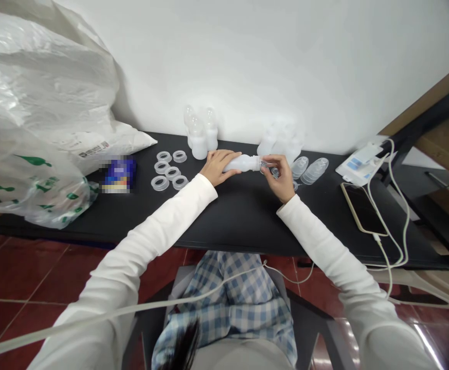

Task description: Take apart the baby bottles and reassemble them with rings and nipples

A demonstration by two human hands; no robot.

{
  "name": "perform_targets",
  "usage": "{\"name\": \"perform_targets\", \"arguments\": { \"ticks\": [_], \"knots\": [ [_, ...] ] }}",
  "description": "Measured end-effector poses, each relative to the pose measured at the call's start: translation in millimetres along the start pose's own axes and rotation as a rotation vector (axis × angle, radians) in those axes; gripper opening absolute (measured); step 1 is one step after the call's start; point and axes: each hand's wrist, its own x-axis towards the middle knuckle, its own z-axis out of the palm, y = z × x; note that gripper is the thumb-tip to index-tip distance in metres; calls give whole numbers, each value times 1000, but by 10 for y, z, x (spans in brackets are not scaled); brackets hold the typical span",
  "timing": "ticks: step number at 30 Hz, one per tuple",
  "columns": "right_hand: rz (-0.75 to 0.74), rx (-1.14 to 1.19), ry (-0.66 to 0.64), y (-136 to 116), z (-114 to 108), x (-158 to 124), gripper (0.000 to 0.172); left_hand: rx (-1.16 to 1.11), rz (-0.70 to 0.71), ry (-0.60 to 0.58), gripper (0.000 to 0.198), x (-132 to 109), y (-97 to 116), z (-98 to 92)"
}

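Observation:
My left hand is wrapped round a white plastic bottle held sideways just above the black table. My right hand pinches a small clear part at the bottle's mouth. Several clear plastic rings lie to the left of my left hand. A few capped white bottles stand upright behind it by the wall. More white bottles sit behind my right hand, with stacks of clear domed caps to its right.
Large plastic bags fill the table's left end, with a small blue box beside them. A phone on a white cable and a white pack lie at the right. A cardboard box stands at far right.

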Motion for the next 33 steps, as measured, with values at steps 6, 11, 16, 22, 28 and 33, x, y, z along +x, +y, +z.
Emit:
{"name": "perform_targets", "arguments": {
  "ticks": [6,11,16,22,28,33],
  "knots": [
    [-88,-81,-91,31,-13,-18,15,-34,48,-115,62,-14,-43,-45],
    [-132,-119,-96,50,-20,-22,15,-55,51,-124,66,-13,-35,-65],
    [-98,-120,-107,50,-50,-10,23,-53,38,-64,66,-1,-25,-65],
    [-35,-151,-116,67,-47,-19,36,-27,60,-30,59,6,-27,-38],
    [11,-100,-150,120,-11,-41,41,3,86,-36,56,4,-12,-28],
    [17,-116,-184,127,-28,-31,42,25,82,-43,56,9,-7,-38]
  ]
}}
